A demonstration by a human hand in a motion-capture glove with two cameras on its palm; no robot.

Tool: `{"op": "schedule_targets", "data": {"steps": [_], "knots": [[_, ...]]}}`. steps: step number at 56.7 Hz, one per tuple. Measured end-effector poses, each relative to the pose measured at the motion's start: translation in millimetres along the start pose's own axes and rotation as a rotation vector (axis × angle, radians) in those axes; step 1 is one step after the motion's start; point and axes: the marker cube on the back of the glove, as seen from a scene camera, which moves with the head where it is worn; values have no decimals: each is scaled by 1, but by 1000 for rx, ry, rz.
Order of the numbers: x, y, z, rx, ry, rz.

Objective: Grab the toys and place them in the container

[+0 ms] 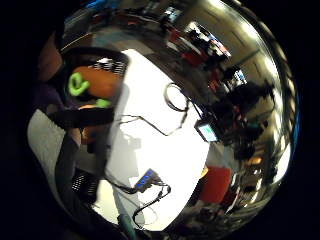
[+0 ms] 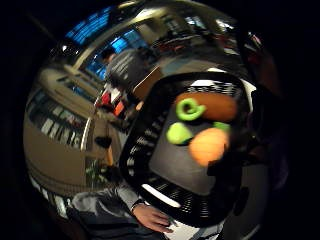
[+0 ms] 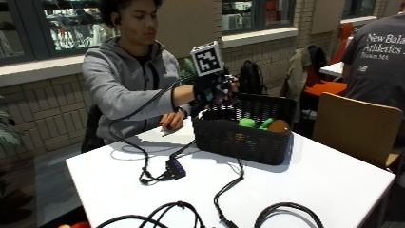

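Gloved right hand [image 3: 212,92] above the black woven plastic basket [image 3: 244,137]; whether its fingers are released or clenched cannot be told.
Green and orange plastic toys [image 3: 261,125] lie inside the basket on the white surface [image 3: 303,185]; the bare hand [image 3: 171,121] rests beside it.

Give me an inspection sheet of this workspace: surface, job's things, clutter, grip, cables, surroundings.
Surface: white table, black basket standing on it.
Job's things: green toys, an orange toy and a brown one lie inside the basket.
Clutter: small black hub on the table.
Grip: gloved right hand above the basket's rim; fingers not readable. Bare hand rests on the table.
Cables: black cables trail across the table.
Surroundings: brick wall, windows, wooden chair.
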Motion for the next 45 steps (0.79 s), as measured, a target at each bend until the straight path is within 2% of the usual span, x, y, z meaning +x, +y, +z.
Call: {"op": "schedule_targets", "data": {"steps": [3,9,15,22,27,30,35,40,45], "knots": [[-21,-8,8,-20,139,-111],[-80,-14,17,-68,3,-158],[-100,-11,16,-97,-58,-164],[-97,-1,8,-222,-72,-156],[-69,5,10,-349,147,-60],[-77,12,3,-412,6,-103],[-76,15,-7,-390,-97,-85],[-46,23,-6,-373,66,-66],[-32,42,-10,-381,8,-79]]}}
